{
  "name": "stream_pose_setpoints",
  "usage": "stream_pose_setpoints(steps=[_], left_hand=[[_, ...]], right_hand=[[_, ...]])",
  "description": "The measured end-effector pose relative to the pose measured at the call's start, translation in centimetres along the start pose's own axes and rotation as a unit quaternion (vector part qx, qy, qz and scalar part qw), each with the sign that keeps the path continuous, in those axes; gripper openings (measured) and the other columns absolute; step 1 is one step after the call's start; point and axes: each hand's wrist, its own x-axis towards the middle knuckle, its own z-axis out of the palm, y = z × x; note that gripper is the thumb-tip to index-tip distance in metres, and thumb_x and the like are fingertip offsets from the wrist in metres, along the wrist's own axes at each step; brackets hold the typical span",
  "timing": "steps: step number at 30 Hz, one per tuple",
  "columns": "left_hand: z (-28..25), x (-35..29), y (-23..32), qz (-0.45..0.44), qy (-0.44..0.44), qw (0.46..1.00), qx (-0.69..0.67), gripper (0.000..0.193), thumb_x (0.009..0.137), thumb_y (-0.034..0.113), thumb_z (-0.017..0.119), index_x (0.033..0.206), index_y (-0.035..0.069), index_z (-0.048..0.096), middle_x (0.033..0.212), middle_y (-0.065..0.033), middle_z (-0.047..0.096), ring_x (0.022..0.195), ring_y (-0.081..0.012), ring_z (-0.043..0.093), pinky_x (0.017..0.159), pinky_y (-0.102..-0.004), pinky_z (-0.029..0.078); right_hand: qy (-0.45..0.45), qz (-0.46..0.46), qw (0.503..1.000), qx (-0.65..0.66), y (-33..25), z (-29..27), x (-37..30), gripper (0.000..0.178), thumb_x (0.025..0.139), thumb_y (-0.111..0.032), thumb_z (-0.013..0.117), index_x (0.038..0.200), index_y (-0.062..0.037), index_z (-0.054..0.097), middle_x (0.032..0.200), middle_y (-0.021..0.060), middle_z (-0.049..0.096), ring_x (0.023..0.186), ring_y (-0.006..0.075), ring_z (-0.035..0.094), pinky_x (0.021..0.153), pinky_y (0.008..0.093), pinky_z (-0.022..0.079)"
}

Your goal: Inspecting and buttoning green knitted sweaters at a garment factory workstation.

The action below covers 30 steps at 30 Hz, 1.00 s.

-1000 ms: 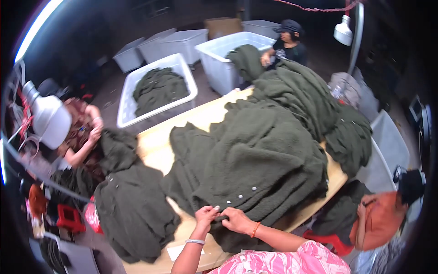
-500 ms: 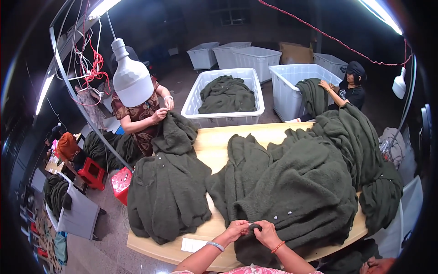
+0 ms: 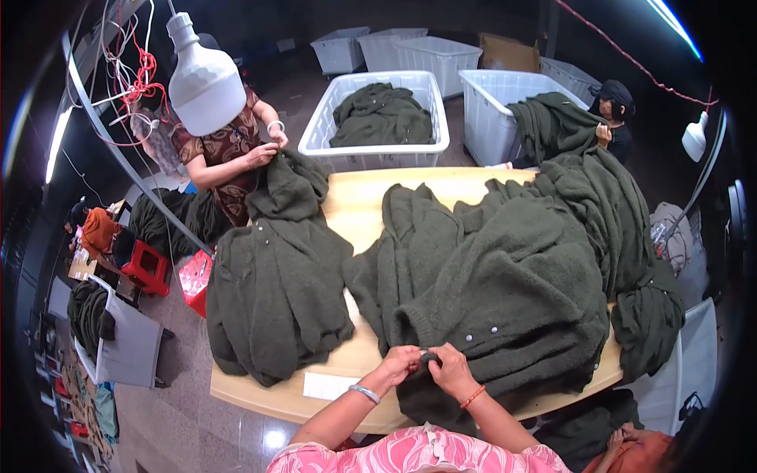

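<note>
A dark green knitted cardigan [image 3: 528, 292] with shiny buttons lies heaped on the wooden table in front of me. At its near edge, just below the ribbed band, my left hand [image 3: 399, 366] and my right hand [image 3: 451, 374] meet, fingertips pinched together on the knit. Something small and pale shows between the fingertips, too small to name. The right thumb and fingers press a fold of the fabric. Left of my hands, a white card [image 3: 327, 386] lies on the tabletop.
Another green cardigan [image 3: 276, 292] covers the left of the wooden table [image 3: 359, 185], handled by a co-worker [image 3: 229, 154]. More knitwear hangs over the right edge. Beyond stand white tubs [image 3: 374, 162], and a person [image 3: 619, 110] holds a garment there. A lamp [image 3: 206, 91] hangs at upper left.
The view has tipped downward, so the table sits higher in it. My hands keep their pinch on the cardigan edge. The person at far right has drawn the garment toward themselves.
</note>
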Motion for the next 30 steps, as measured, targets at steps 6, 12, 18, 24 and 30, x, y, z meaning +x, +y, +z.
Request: stream_pose_setpoints(steps=[6,12,18,24,30], left_hand=[[0.9,-1.8,-0.3,0.033,-0.014,0.999,0.015,0.010,0.093,0.015,0.061,0.096,0.006,0.064,0.084,0.0024,0.063,0.070,-0.0042,0.056,0.062,-0.0175,0.044],[1.9,-3.0,0.3,0.181,-0.055,0.968,0.163,0.035,0.090,0.007,0.063,0.122,-0.001,0.053,0.095,-0.0006,0.062,0.085,-0.0066,0.059,0.078,-0.0212,0.048],[0.6,-2.6,1.1,0.124,0.047,0.973,0.191,0.028,0.090,0.006,0.059,0.117,-0.002,0.059,0.096,-0.0044,0.064,0.084,-0.0094,0.061,0.075,-0.0256,0.051],[-0.6,-1.1,1.1,0.004,0.016,1.000,0.024,0.018,0.091,0.013,0.061,0.103,0.000,0.063,0.084,-0.0048,0.065,0.072,-0.0135,0.060,0.067,-0.0269,0.049],[-1.8,-0.9,1.3,-0.029,-0.038,0.998,0.034,0.014,0.092,0.015,0.059,0.100,0.003,0.059,0.084,-0.0042,0.063,0.073,-0.0133,0.059,0.067,-0.0278,0.048]], right_hand=[[-0.022,0.000,1.000,-0.008,0.4,-0.4,-0.1,0.021,0.073,-0.007,0.064,0.093,0.0007,0.063,0.085,0.0194,0.061,0.079,0.0388,0.061,0.070,0.0441,0.051],[0.011,-0.002,1.000,-0.002,1.6,0.0,0.2,0.021,0.073,-0.009,0.067,0.092,-0.0009,0.063,0.084,0.0161,0.061,0.078,0.0352,0.061,0.069,0.0412,0.051],[-0.010,-0.001,1.000,-0.008,1.8,1.4,0.6,0.021,0.077,-0.008,0.060,0.096,0.0005,0.063,0.086,0.0174,0.060,0.081,0.0359,0.061,0.072,0.0424,0.051],[-0.060,0.066,0.995,0.051,2.2,0.4,0.4,0.019,0.078,-0.012,0.058,0.090,-0.0004,0.066,0.092,0.0203,0.061,0.091,0.0380,0.060,0.084,0.0441,0.048],[-0.040,0.009,0.995,0.093,2.1,0.6,-0.1,0.022,0.073,-0.009,0.058,0.091,0.0003,0.067,0.091,0.0183,0.061,0.093,0.0359,0.059,0.085,0.0417,0.048]])
